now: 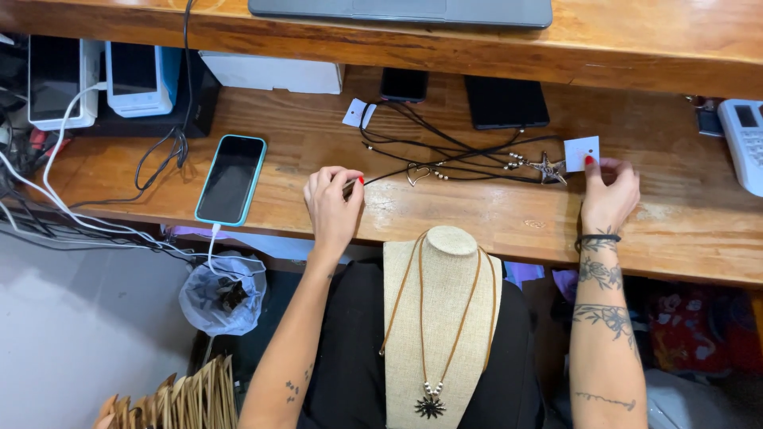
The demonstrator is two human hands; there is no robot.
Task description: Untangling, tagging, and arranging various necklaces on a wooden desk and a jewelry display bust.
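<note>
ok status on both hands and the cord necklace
Left hand pinching one end of black cord necklace. Right hand holding small white tag at the star pendant end. Cord stretched over the wooden desk, nothing across it.

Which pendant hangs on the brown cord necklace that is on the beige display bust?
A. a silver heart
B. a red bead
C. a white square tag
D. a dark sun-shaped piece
D: on the beige display bust, the brown cord necklace ends in a dark sun-shaped pendant with spiky rays, below a few small pale beads; the heart pendant lies on the wooden table instead.
</note>
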